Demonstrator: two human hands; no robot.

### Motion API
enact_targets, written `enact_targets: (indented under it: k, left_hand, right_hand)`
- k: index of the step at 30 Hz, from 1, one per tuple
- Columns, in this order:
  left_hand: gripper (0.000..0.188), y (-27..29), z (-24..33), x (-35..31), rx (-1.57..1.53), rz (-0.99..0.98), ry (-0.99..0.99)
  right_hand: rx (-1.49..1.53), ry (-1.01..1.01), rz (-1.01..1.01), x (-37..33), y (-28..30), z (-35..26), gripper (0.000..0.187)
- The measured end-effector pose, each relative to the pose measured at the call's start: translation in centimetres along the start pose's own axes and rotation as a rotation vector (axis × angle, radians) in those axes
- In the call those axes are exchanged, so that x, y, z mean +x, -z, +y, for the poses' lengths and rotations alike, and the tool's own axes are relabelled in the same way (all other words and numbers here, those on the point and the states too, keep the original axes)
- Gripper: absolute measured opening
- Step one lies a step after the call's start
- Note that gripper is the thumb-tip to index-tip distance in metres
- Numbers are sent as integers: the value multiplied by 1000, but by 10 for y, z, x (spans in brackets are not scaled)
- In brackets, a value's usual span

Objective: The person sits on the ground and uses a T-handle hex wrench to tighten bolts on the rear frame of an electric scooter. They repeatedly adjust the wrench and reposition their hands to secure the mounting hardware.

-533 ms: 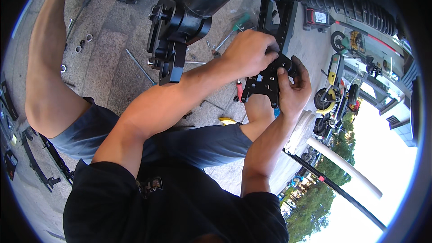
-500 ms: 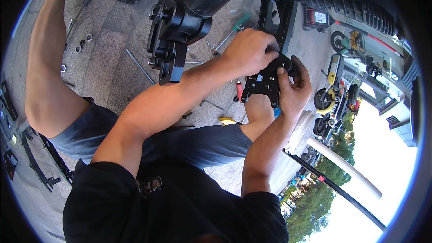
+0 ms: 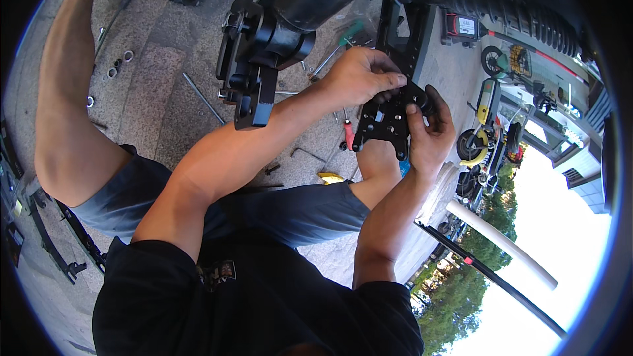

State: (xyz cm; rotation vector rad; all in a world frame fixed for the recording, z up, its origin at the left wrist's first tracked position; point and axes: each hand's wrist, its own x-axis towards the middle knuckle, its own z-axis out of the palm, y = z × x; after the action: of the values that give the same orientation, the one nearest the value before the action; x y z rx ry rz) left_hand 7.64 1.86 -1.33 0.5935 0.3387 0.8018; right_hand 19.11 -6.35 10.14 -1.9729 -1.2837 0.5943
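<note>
A black metal bracket plate (image 3: pixel 386 130) with several holes stands in front of me, joined to a long black frame arm (image 3: pixel 403 33). My right hand (image 3: pixel 432 135) grips its right side, thumb on the near face beside a round black boss and fingers curled behind. At the plate's upper edge is my left hand (image 3: pixel 369 76), thumb and fingers drawn together in a pinch; whatever they hold is too small or hidden. A red-handled screwdriver (image 3: pixel 348 133) shows just left of the bracket.
A thick black tube with a clamp joint (image 3: pixel 280 43) hangs over my left forearm. A coil-spring shock absorber (image 3: pixel 521 20) crosses the upper right. On the ground lie a metal rod (image 3: pixel 203 97), a hex key (image 3: pixel 308 153), metal rings (image 3: pixel 128 56) and a teal-handled tool (image 3: pixel 351 31). Scooters (image 3: pixel 484 109) stand beyond.
My left hand has shifted slightly left and turned, its fingertips now lower on the plate. My right hand keeps its grip; the bracket has barely moved.
</note>
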Motion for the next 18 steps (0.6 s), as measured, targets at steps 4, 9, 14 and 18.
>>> enact_targets:
  k: [4, 9, 14, 18]
  left_hand:
    - [16, 0, -3, 0, 94, 0, -71]
    - [17, 0, -4, -4, 278, 36, -269]
    - [16, 0, -4, -6, 640, 107, -592]
    - [17, -3, -9, -5, 643, 157, -722]
  right_hand:
    - [-3, -20, 1, -1, 0, -2, 48]
    - [-19, -27, -5, -1, 0, -2, 48]
    - [-78, -13, -5, -1, 1, -3, 47]
    - [-35, -37, -4, 0, 1, -2, 47]
